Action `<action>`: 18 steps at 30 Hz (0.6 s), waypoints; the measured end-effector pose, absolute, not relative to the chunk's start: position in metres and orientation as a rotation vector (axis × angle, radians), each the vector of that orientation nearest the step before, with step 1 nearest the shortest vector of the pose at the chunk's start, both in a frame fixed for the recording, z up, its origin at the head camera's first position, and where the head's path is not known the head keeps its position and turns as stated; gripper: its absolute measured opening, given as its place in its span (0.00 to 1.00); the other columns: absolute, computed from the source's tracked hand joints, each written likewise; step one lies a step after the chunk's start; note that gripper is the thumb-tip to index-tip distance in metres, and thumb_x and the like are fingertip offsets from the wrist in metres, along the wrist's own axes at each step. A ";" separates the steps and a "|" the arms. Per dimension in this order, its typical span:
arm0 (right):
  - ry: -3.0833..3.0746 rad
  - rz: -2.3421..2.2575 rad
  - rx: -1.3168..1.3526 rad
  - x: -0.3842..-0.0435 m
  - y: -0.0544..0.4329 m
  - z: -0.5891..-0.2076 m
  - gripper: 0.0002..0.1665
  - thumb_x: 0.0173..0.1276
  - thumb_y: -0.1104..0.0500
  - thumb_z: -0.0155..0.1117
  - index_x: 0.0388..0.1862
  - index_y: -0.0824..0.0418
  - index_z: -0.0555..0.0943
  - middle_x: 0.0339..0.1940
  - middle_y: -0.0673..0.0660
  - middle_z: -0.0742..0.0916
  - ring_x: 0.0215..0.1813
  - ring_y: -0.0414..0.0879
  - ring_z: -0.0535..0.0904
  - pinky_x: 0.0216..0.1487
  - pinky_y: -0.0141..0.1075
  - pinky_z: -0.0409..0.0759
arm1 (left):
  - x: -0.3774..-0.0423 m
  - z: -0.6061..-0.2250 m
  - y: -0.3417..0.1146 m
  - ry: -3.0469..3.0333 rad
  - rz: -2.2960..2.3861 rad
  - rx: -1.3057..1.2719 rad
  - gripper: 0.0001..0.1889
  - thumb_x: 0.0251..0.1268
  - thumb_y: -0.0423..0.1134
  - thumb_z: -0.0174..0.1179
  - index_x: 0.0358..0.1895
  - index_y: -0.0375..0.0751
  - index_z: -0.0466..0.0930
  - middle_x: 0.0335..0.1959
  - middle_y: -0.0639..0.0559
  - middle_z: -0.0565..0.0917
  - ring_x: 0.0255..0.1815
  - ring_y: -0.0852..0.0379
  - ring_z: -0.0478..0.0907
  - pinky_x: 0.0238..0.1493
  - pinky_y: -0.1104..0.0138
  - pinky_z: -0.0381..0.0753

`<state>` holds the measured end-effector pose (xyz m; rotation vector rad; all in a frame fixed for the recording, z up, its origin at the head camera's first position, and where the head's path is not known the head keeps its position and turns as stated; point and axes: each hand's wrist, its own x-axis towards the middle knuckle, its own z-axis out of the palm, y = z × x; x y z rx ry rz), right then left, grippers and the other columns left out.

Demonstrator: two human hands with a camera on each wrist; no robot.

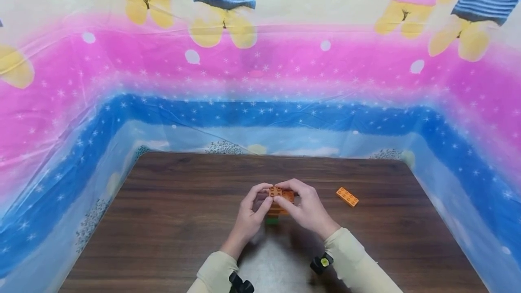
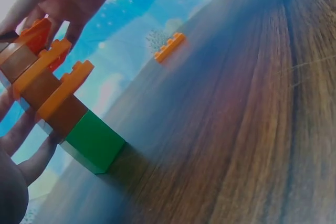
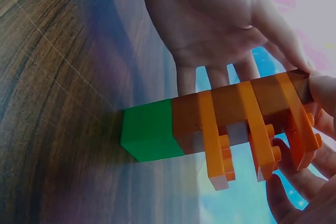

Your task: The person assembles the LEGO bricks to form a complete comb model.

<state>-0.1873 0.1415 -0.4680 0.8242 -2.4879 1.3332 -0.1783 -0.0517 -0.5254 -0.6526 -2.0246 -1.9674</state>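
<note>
A tower of toy building bricks (image 1: 275,191) stands upright on the table, its top studs visible in the head view. At its base is a green brick (image 3: 149,132); above, brown bricks (image 3: 185,120) alternate with orange plates (image 3: 212,140) that jut out toward the right. My left hand (image 1: 250,209) pinches the small brown brick (image 3: 300,83) at the top with thumb and forefinger, its other fingers alongside the tower's left face. From the opposite side, my right hand (image 1: 307,205) grips the top too, thumb at the brown brick and fingers around the uppermost orange plate (image 3: 298,124).
A loose orange plate (image 1: 347,197) with studs up lies on the dark wooden table (image 1: 171,220), to the right of the right hand. A printed cloth (image 1: 260,112) in pink and blue hangs around the table's back and sides.
</note>
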 end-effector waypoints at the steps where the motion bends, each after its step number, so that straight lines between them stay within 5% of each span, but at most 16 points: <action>1: -2.487 1.344 0.820 -0.187 0.142 -0.468 0.16 0.73 0.50 0.73 0.56 0.51 0.85 0.50 0.46 0.88 0.49 0.40 0.86 0.45 0.37 0.88 | -0.178 -0.526 -0.051 -2.024 -1.966 -0.658 0.17 0.80 0.31 0.56 0.67 0.38 0.74 0.56 0.42 0.83 0.58 0.44 0.83 0.58 0.58 0.84; 18: -2.513 1.326 0.829 -0.187 0.143 -0.465 0.17 0.73 0.51 0.72 0.57 0.52 0.85 0.51 0.48 0.88 0.49 0.41 0.86 0.45 0.34 0.87 | -0.177 -0.526 -0.049 -2.005 -1.947 -0.657 0.17 0.80 0.30 0.56 0.67 0.36 0.74 0.54 0.43 0.82 0.57 0.43 0.83 0.58 0.57 0.84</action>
